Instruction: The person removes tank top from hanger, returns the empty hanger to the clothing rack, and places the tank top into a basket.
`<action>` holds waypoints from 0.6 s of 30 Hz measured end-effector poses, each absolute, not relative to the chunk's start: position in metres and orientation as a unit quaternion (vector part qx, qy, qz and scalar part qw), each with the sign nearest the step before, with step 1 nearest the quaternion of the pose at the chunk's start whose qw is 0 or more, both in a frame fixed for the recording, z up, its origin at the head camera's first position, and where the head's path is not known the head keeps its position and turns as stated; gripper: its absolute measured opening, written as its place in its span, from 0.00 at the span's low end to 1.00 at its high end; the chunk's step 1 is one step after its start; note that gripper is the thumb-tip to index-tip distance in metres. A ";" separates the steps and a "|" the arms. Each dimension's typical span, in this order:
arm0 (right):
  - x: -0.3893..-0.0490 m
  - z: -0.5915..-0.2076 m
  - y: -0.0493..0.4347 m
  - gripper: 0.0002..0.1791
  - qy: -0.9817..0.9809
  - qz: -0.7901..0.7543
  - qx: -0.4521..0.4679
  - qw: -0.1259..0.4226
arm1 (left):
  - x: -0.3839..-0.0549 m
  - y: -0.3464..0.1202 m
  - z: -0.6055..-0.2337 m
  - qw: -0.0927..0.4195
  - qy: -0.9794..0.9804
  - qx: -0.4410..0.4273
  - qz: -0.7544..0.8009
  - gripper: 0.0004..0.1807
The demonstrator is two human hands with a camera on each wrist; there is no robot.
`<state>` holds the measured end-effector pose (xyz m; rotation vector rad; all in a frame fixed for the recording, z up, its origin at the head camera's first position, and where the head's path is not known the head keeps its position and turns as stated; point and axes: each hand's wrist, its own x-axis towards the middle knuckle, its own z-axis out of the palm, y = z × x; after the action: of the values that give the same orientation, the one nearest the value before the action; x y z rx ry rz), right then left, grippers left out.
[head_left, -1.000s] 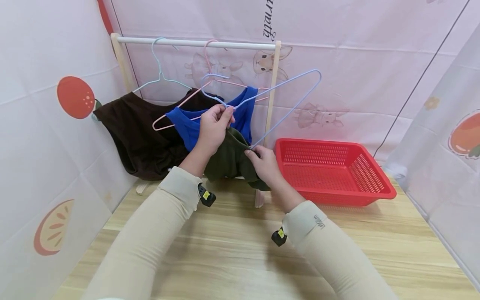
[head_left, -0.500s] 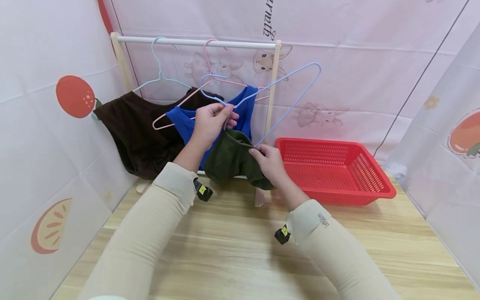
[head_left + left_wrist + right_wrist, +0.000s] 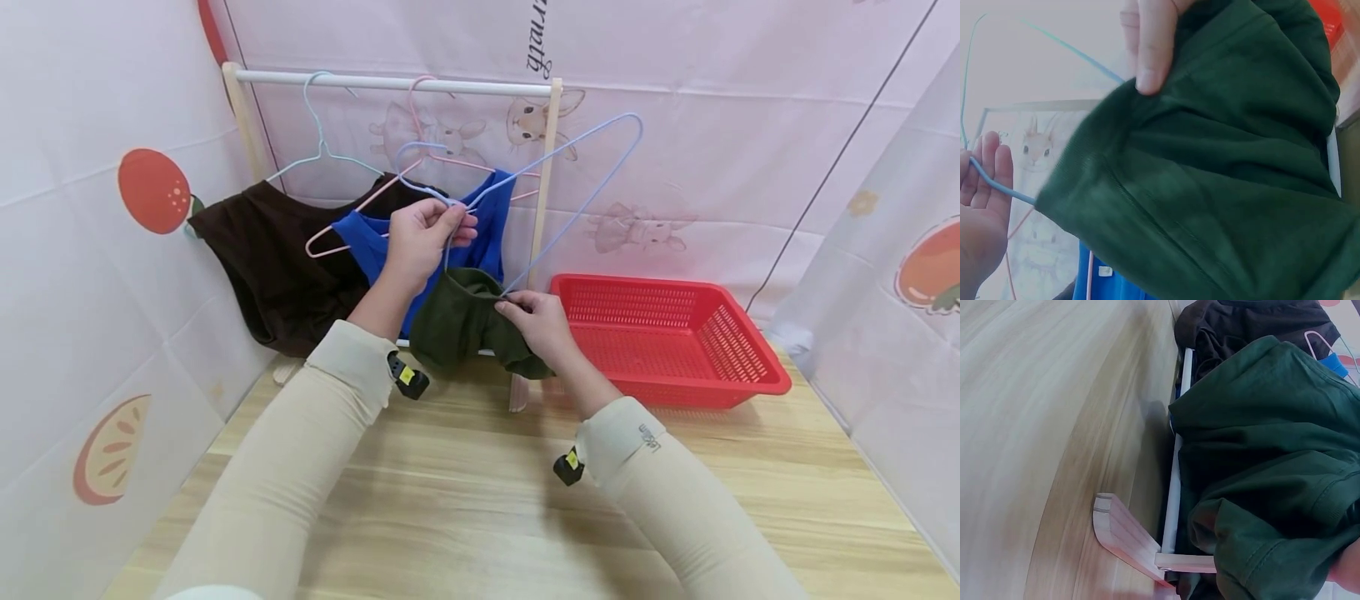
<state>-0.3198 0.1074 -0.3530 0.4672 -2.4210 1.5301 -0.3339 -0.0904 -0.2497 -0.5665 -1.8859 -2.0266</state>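
Observation:
My left hand (image 3: 425, 242) pinches a light blue wire hanger (image 3: 581, 158) at the neck below its hook. One arm of the hanger runs into a dark green garment (image 3: 468, 321); the other arm tilts up to the right, bare. My right hand (image 3: 538, 325) pinches the garment's edge beside the hanger's lower bar. In the left wrist view the garment (image 3: 1210, 162) hangs in folds, and the wire enters at its corner. Behind it, a blue sleeveless top (image 3: 491, 200) hangs on a pink hanger (image 3: 371, 200), and a dark brown garment (image 3: 285, 258) on a mint hanger (image 3: 318, 142).
A small rack with a white rail (image 3: 390, 82) and wooden posts (image 3: 547, 167) stands at the back of the wooden table (image 3: 465, 500). To its right sits a red plastic basket (image 3: 675, 392). Printed cloth walls (image 3: 697, 150) close in the back and sides.
The blue hanger's bare end has risen, and its hook has shifted slightly left. My left hand has moved a little left and up; the green garment's opening now sits lower below it.

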 end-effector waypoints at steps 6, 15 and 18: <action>-0.322 -0.356 0.105 0.12 -0.838 0.504 0.170 0.122 | -0.333 -0.086 -0.246 0.167 -0.647 -0.202 -0.716 0.18; -0.326 -0.362 0.103 0.12 -0.857 0.469 0.178 0.118 | -0.331 -0.079 -0.240 0.181 -0.636 -0.203 -0.723 0.15; -0.327 -0.366 0.102 0.12 -0.866 0.451 0.180 0.116 | -0.331 -0.079 -0.238 0.186 -0.631 -0.200 -0.726 0.16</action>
<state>-0.3273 0.1020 -0.3662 0.5262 -2.5366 1.3215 -0.3305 -0.0786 -0.2384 -0.5630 -1.7780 -2.0455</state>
